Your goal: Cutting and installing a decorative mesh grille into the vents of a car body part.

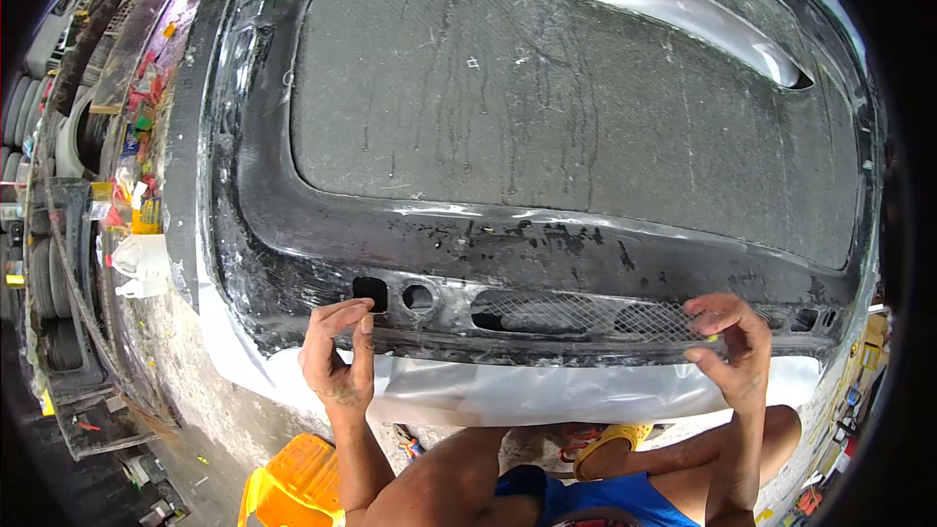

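A large black molded panel with a dark woven-textured inset [547,117] lies before me. Along its near edge run a square hole, a round hole [420,299] and long openings showing diamond wire mesh [659,320]. I cannot tell whether the mesh sits over or behind them. My left hand [337,356] is at the near edge by the square hole [371,293], thumb and index fingertips pinched close; anything between them is too small to make out. Near the mesh's right end, my right hand [732,344] has thumb and fingers apart. A tiny yellow-green spot shows between them.
Pale plastic sheeting [488,390] hangs below the panel's near edge. An orange plastic stool [298,478] stands at lower left, with pliers [408,441] on the floor nearby. Racks with tires [54,278] and a white jug [143,262] line the left side.
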Motion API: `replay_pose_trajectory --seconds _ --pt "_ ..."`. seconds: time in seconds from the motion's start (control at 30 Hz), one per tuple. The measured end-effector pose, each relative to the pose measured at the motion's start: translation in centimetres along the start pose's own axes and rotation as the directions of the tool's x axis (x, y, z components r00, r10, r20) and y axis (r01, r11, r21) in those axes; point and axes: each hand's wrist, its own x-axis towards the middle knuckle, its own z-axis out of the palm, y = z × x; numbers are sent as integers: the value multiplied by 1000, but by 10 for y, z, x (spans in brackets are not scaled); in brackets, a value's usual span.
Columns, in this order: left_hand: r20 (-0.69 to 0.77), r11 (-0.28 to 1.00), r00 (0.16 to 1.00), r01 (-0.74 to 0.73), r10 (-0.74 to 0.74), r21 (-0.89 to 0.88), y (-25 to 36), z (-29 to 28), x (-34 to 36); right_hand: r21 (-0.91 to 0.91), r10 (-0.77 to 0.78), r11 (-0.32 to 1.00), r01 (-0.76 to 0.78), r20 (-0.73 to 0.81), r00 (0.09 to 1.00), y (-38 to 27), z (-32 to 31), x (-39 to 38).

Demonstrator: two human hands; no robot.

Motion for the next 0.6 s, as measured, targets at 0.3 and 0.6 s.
replay_pose_trajectory --seconds 0.3,0.6 --pt "37 994 994 105 -105 5 -10 -11 2 90 99 992 -94 -53 994 13 -1 -4" --pt "84 979 976 201 -203 25 1 -14 6 176 77 982 -74 -7 997 31 -3 1"
